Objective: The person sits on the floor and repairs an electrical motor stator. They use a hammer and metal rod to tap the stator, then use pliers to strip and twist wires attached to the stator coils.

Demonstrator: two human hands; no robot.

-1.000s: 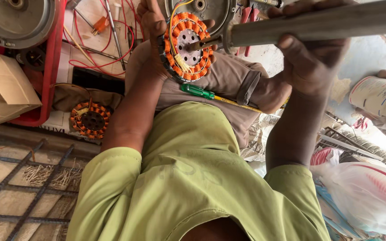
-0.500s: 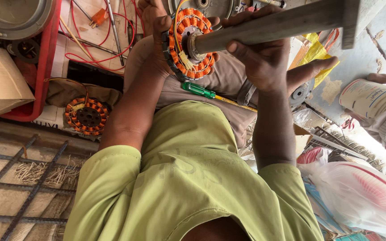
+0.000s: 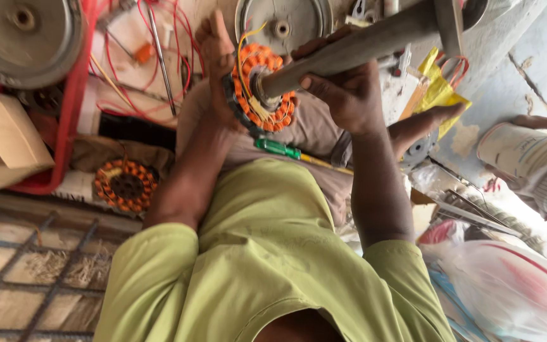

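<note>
My left hand (image 3: 218, 73) holds a round motor stator with orange copper windings (image 3: 267, 95) from behind, over my lap. One end of a grey metal pipe (image 3: 365, 43) is set against the stator's middle, and the pipe slants up to the right. My right hand (image 3: 344, 95) is wrapped around the pipe close to the stator. A green-handled screwdriver (image 3: 277, 147) lies across my lap just below the stator.
A second orange-wound stator (image 3: 126, 185) lies on the floor at left, beside a red tray (image 3: 71, 95) with wires. Round metal motor covers (image 3: 23, 38) (image 3: 283, 25) sit at the top. A cardboard box (image 3: 1, 145), yellow bag (image 3: 439, 95), white plastic bag (image 3: 508, 297) and another person (image 3: 542, 168) surround me.
My right hand has slid down the pipe to just beside the stator. The pipe has tilted more steeply. My left hand has kept its hold on the stator.
</note>
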